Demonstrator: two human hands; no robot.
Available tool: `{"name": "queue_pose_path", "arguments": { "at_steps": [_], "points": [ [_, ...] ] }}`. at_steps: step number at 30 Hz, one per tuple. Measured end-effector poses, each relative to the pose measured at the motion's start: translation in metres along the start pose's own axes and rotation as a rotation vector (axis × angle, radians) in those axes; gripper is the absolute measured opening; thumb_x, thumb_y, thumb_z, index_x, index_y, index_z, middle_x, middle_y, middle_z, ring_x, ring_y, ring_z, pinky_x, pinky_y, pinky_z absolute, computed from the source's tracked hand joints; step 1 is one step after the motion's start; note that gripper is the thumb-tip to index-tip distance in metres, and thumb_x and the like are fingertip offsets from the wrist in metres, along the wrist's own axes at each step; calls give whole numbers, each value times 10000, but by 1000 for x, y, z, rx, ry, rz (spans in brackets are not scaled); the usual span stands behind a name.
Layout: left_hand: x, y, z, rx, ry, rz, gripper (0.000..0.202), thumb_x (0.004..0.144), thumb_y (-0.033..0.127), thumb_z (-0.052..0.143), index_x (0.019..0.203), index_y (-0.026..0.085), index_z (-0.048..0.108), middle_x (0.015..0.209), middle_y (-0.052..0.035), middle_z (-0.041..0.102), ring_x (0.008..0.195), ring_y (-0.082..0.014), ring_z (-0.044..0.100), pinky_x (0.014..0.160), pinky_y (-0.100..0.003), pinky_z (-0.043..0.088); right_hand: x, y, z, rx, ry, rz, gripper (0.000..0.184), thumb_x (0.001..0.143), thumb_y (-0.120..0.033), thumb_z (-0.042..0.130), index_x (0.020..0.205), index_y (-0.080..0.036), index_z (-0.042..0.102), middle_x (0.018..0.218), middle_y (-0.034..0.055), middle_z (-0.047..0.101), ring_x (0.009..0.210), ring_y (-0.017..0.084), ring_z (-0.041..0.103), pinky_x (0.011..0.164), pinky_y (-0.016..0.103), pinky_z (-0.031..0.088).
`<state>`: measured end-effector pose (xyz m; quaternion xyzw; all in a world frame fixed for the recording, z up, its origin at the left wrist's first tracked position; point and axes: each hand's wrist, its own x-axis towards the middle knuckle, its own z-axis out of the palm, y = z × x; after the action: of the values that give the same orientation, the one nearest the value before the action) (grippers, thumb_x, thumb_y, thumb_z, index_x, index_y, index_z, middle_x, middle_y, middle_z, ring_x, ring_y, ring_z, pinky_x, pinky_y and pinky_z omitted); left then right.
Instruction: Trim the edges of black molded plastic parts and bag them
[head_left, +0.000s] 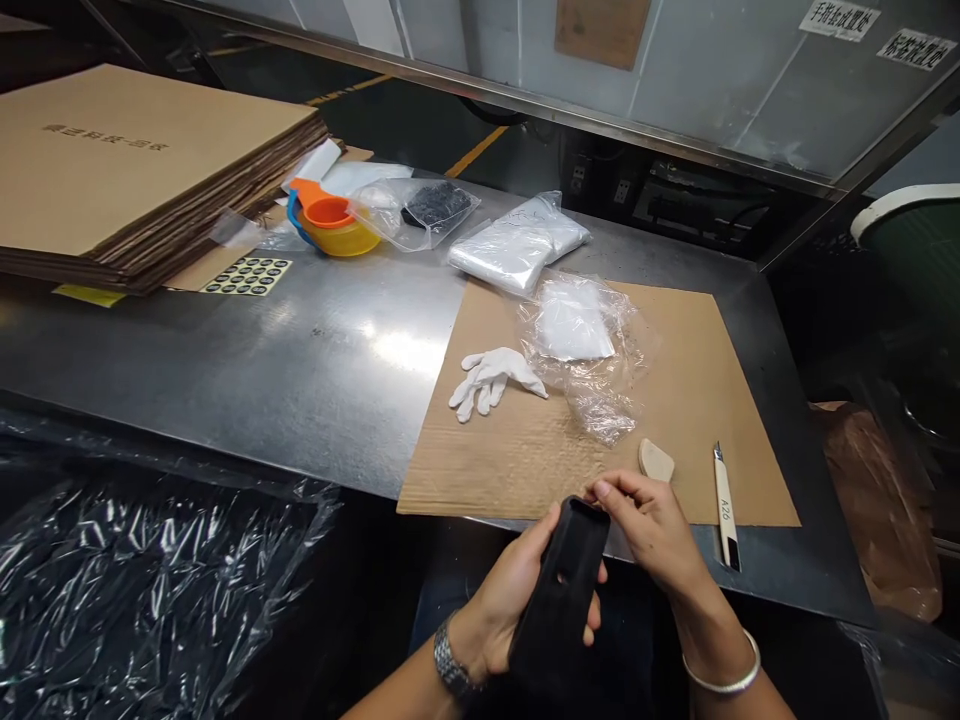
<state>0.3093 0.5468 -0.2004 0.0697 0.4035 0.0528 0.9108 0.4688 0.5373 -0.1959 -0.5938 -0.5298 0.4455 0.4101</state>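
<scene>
My left hand (504,592) is wrapped around a long black hollow part (564,590), with fingertips showing on its right side. The part is tilted, its open upper end facing away from me, and a small hole shows in its face. At that upper end, my right hand (656,525) is closed in a pinch beside the rim; whatever lies between the fingertips is too small to make out. Just beyond my right hand lies a beige wedge-shaped piece (655,460) on a cardboard sheet (697,390). A white craft knife (724,510) marked A26 rests to the right.
A white glove (495,380) and crumpled clear plastic (604,400) lie on the cardboard. Behind are wrapped white packs (517,245), orange and yellow cups (341,225), a sticker sheet (250,276) and stacked cardboard (150,160). Black plastic sheeting (150,590) hangs at lower left.
</scene>
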Motion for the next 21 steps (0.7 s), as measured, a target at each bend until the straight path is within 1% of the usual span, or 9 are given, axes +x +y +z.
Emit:
{"name": "queue_pose_path", "arguments": {
  "at_steps": [3,5,7,9,11,13,15,17,21],
  "points": [
    [5,5,-9,-72,-70,109,729,870,625,211,743,62,656,552,-105,652,463,-150,627,444,-195,461,-7,11,3,60,99,61,287,912,-397,453,810,-179,609,773,19,629,775,150,582,721,261,432],
    [7,8,-14,-97,-108,164,710,871,623,230,759,68,660,598,-107,670,513,-159,643,502,-217,489,-14,17,5,39,141,88,338,913,-424,442,734,-180,592,704,5,598,706,135,561,670,245,414],
    [9,11,-15,-111,-103,190,716,872,624,224,781,63,660,624,-116,678,537,-168,653,512,-218,492,-21,22,6,-33,171,99,387,914,-438,429,661,-183,573,637,-6,554,631,123,523,607,241,383],
    [9,14,-12,-127,-52,214,711,870,627,235,798,56,652,630,-127,680,538,-169,658,497,-203,484,-25,25,5,-122,188,72,406,921,-431,412,636,-185,562,622,-6,533,611,123,503,591,247,367],
    [9,18,-7,-138,32,278,612,871,589,333,808,64,641,659,-125,686,552,-165,661,515,-197,491,-25,27,1,-195,212,40,394,926,-420,398,652,-187,561,646,2,536,633,130,509,601,250,371],
    [10,23,-2,-152,105,383,456,868,502,453,816,85,630,717,-106,691,605,-156,661,600,-217,518,-23,29,-6,-248,254,44,365,926,-419,390,699,-191,563,691,13,547,659,138,518,584,248,375],
    [12,29,2,-161,142,479,360,856,442,518,824,100,627,760,-84,683,667,-151,652,671,-242,530,-18,31,-14,-294,301,68,326,918,-423,399,757,-196,569,739,21,560,684,147,528,575,247,384],
    [15,33,4,-151,160,517,362,851,450,525,842,104,632,775,-77,674,696,-146,637,658,-236,527,-13,34,-23,-345,326,63,291,908,-422,419,796,-204,575,778,25,573,722,156,540,608,257,401],
    [21,38,6,-58,210,536,398,853,485,499,873,107,621,816,-89,681,687,-131,615,603,-208,495,-4,43,-34,-430,335,17,250,896,-406,441,826,-217,590,815,34,584,789,180,546,660,285,420]
  ]
}}
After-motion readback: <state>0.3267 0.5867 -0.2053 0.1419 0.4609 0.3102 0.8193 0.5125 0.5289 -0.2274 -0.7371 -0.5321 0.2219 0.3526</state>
